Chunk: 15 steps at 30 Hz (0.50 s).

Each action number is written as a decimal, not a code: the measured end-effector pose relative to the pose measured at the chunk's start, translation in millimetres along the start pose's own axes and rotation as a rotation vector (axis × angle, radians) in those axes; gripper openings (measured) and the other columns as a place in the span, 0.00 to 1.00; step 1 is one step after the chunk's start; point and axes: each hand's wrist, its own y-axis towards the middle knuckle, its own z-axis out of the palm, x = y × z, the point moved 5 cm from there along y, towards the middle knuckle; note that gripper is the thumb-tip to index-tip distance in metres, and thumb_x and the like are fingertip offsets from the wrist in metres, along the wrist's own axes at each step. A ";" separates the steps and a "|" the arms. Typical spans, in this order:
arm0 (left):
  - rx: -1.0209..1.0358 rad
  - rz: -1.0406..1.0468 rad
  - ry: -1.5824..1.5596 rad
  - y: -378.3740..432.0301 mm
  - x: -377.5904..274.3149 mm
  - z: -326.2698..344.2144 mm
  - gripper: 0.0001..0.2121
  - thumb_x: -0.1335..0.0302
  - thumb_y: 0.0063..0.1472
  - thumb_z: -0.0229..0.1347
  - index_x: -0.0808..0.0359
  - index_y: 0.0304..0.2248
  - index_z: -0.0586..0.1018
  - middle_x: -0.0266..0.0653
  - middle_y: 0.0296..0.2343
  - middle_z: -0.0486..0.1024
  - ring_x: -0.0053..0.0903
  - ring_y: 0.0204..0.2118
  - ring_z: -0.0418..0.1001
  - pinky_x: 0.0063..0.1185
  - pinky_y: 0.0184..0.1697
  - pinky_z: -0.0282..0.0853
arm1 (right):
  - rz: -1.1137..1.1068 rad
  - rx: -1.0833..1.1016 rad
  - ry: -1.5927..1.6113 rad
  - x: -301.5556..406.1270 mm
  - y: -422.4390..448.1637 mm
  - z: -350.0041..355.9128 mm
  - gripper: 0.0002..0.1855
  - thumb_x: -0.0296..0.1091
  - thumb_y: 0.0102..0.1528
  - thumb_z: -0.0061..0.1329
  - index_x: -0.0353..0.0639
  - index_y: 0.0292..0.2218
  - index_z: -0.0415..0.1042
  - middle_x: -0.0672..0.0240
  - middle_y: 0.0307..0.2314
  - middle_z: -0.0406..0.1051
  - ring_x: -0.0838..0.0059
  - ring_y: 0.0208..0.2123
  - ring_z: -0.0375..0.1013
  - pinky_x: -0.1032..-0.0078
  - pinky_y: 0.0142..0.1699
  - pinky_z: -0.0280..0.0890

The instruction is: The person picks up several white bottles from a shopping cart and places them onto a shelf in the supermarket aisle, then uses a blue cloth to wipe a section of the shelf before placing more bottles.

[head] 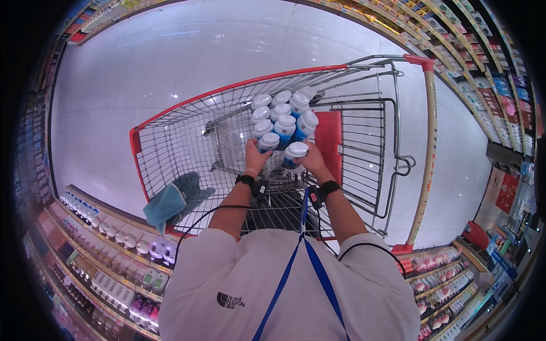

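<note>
Several white-capped bottles [285,123] with blue-and-white labels stand close together inside a wire shopping cart [251,84]. My left hand [256,160] reaches into the basket with its fingers around the nearest left bottle [268,141]. A second bottle [296,151], slightly apart from the group, is gripped at its side by my right hand [314,159]. Both of these bottles are at the near edge of the cluster. Their lower parts are partly hidden by my hands and the other bottles.
A red plastic panel [330,147] sits right of the bottles. The cart's handle [422,166] is at the right. A teal cloth [165,207] hangs over the near left corner. Stocked shelves [111,251] stand close on my side, and more shelves [460,47] line the far right.
</note>
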 end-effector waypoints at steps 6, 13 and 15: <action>0.091 0.099 -0.033 4.3 14.3 -0.6 0.30 0.72 0.44 0.63 0.68 0.47 0.64 0.51 0.42 0.68 0.41 0.48 0.66 0.28 0.52 0.61 | 0.203 -0.014 0.084 -15.0 22.7 45.2 0.24 0.21 0.34 0.57 0.37 0.38 0.70 0.59 0.36 0.73 0.64 0.41 0.72 0.73 0.45 0.65; 0.176 0.008 -0.057 4.7 17.7 8.9 0.30 0.72 0.45 0.63 0.68 0.47 0.63 0.51 0.43 0.68 0.42 0.48 0.67 0.29 0.51 0.61 | 0.232 -0.162 -0.036 -19.6 22.7 52.8 0.41 0.20 0.33 0.57 0.37 0.51 0.59 0.55 0.47 0.63 0.60 0.49 0.64 0.72 0.52 0.60; 0.173 -0.011 -0.054 0.3 21.9 9.2 0.30 0.72 0.45 0.63 0.68 0.47 0.63 0.51 0.43 0.68 0.42 0.48 0.66 0.29 0.51 0.61 | 0.182 -0.169 0.006 -25.1 18.5 55.5 0.44 0.21 0.33 0.58 0.36 0.53 0.55 0.53 0.48 0.62 0.59 0.51 0.62 0.71 0.54 0.58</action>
